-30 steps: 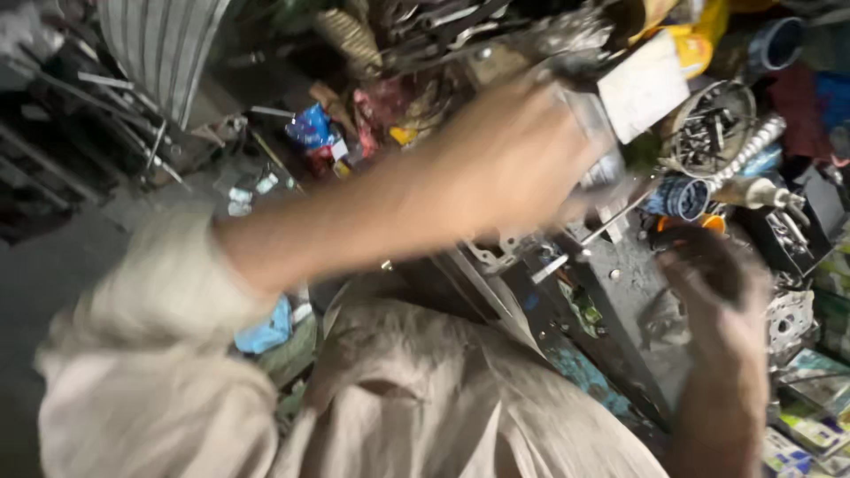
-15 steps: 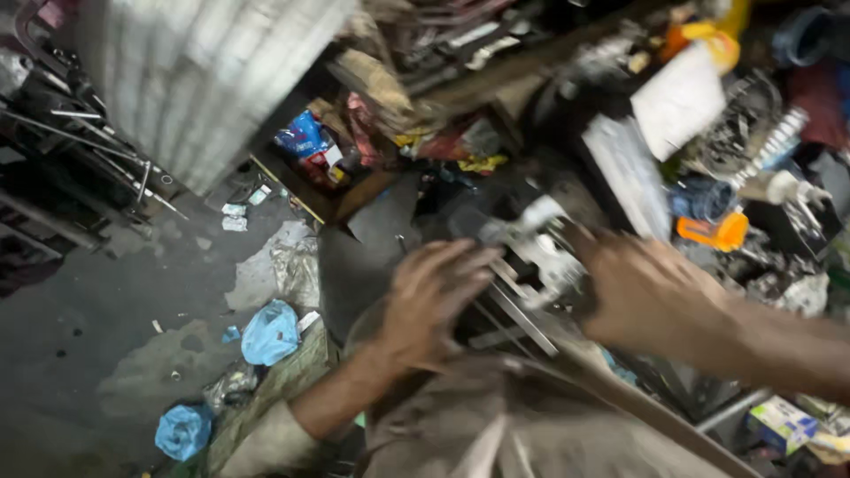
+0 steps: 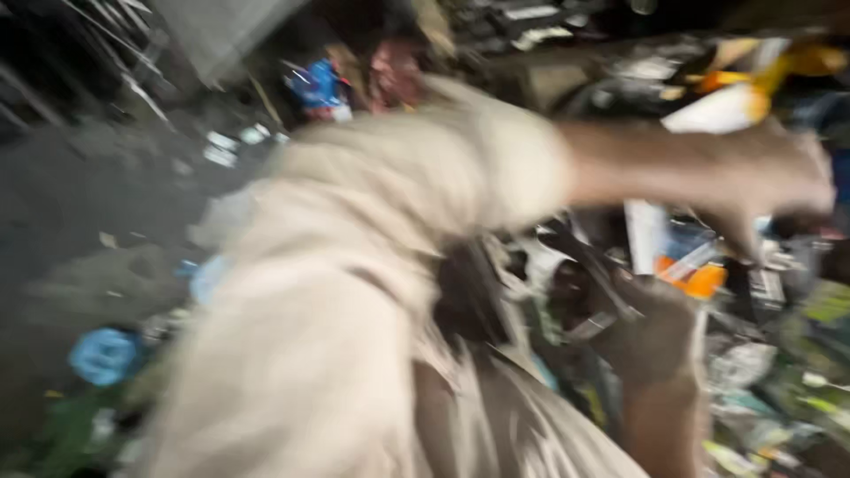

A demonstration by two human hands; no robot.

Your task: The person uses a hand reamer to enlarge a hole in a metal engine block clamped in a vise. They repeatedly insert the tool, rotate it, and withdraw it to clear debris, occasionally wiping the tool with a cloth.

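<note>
The picture is badly blurred. The left hand (image 3: 761, 181), on a beige-sleeved arm, reaches across over a cluttered tabletop (image 3: 797, 354); its grip cannot be told. The right hand (image 3: 651, 332) sits lower, fingers curled around a dark metal part (image 3: 589, 292), beside a small orange plastic piece (image 3: 704, 279).

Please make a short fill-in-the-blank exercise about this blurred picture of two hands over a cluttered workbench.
1. The left hand reaches toward the picture's ____ edge.
2. The loose cloth sleeve on the left arm is ____ in colour.
3. The small plastic thing between the two hands is ____.
4. The right hand lies ____ the left hand.

Missing words: right; beige; orange; below
</note>
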